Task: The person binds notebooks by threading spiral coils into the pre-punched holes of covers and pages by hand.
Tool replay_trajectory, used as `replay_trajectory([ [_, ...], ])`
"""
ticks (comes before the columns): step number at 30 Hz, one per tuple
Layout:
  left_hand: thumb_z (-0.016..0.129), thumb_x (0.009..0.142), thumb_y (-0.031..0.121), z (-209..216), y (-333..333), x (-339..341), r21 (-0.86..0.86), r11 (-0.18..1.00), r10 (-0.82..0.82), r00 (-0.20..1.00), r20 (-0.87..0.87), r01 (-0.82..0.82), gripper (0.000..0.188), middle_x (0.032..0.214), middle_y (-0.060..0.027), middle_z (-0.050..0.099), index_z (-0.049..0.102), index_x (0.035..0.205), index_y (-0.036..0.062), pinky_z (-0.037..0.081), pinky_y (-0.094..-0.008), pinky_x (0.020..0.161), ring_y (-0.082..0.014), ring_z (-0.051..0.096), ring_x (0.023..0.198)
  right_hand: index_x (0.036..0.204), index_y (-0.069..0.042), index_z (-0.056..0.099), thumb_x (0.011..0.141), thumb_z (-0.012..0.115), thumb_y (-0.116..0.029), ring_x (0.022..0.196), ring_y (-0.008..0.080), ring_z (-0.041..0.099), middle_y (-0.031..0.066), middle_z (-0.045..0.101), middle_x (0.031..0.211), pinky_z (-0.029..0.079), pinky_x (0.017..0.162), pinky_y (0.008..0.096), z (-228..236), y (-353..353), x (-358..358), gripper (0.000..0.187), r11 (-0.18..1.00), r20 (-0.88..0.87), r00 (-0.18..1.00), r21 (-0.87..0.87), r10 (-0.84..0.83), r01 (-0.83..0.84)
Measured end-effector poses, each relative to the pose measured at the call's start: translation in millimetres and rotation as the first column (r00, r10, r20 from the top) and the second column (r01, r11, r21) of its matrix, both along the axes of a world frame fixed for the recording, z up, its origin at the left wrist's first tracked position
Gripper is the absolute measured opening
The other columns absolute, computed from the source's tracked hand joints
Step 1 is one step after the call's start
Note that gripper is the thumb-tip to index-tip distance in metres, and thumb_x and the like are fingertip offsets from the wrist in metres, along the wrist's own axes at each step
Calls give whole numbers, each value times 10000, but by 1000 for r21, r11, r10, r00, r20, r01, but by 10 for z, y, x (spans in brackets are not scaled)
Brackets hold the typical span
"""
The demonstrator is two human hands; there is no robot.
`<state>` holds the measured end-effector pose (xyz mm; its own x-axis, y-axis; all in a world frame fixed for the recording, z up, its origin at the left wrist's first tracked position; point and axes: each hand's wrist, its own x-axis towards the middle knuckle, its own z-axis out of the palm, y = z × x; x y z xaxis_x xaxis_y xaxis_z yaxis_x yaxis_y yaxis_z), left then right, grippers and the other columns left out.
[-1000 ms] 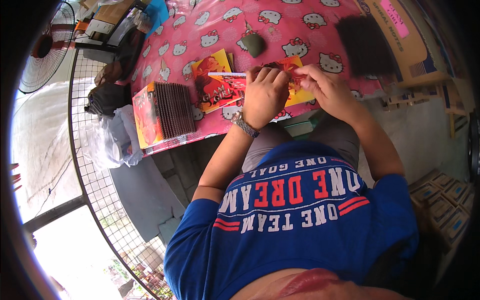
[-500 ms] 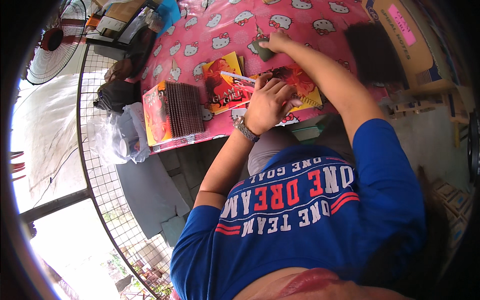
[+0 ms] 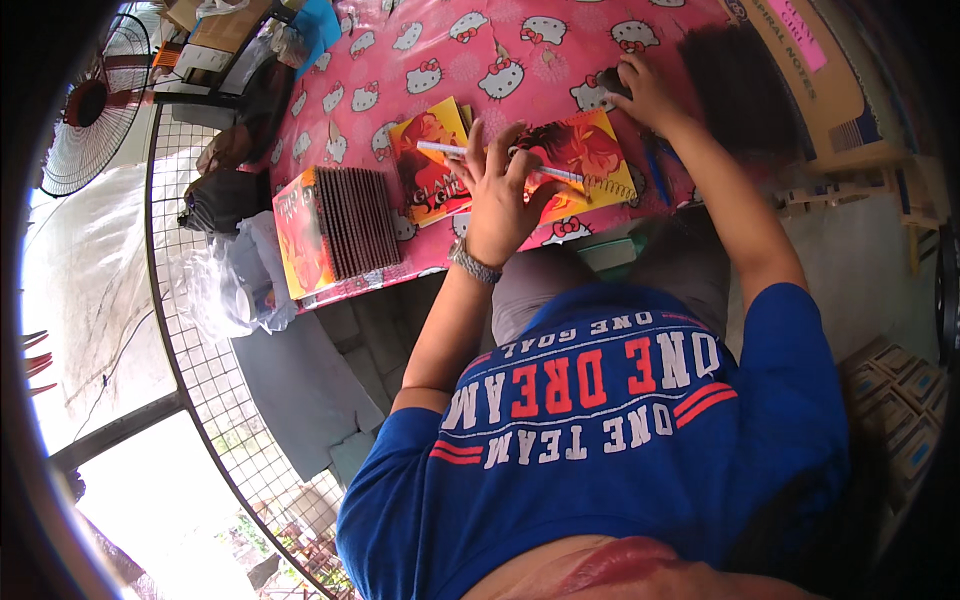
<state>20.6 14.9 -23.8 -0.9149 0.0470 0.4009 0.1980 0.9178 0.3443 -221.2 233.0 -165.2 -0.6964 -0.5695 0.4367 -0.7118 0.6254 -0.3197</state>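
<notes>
My left hand (image 3: pixel 498 190) hovers over or rests on the red and yellow notebooks, fingers spread. A thin white stick-like thing (image 3: pixel 437 148) passes behind its fingers; whether the hand grips it I cannot tell. Beneath lie a notebook (image 3: pixel 428 135) on the left and another notebook (image 3: pixel 590 140) on the right, with a spiral coil (image 3: pixel 612 188) by its lower edge. Farther right, my right hand (image 3: pixel 645 95) is closed on a small dark green pad-like piece (image 3: pixel 610 82), partly hidden by the fingers, over the pink patterned tablecloth (image 3: pixel 560 65).
A stack of spiral notebooks (image 3: pixel 350 220) stands at the table's left edge, beside a clear plastic bag (image 3: pixel 235 275). Blue pens (image 3: pixel 657 178) lie right of the notebooks. A dark pile (image 3: pixel 735 90) and a cardboard box (image 3: pixel 800 70) are at the right. A fan (image 3: pixel 95 100) stands far left.
My right hand has moved right with the dark green piece, away from the notebooks. My left hand's fingers have straightened and spread. The view has shifted slightly.
</notes>
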Motion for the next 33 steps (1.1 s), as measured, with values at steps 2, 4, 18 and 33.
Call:
replay_trajectory([
  [2,852,695,237,45,-6,2,-63,997,-43,998,43,46,403,1239,-60,560,621,1008,133,269,-658,1041,-399,355,1350,1206,-38,552,858,715,-341,1200,325,541,186,518,1322,457,979,408,336,-138,40,489,998,437,897,-5,59,-64],
  [4,859,663,209,97,2,-8,-34,993,-110,994,-17,110,371,1057,-54,586,634,945,119,332,-541,986,-345,458,1189,1247,-51,552,885,697,-315,1186,274,545,160,538,1295,445,985,375,651,-242,105,471,959,613,749,-260,251,-110],
  [18,848,685,323,106,231,-3,64,975,-216,973,79,211,368,1032,-25,584,679,963,151,158,-696,1068,-302,488,1166,1245,-22,590,833,704,-349,1216,212,496,91,559,1200,363,1059,365,1706,322,1264,538,784,717,407,-314,565,-535],
  [33,853,684,353,112,189,9,90,980,-186,977,108,177,490,1080,-47,607,613,1037,113,175,-739,1060,-308,503,1174,1253,-81,615,716,805,-499,1110,202,511,62,532,1142,394,976,338,1647,264,1285,706,591,614,13,-754,789,-287],
])
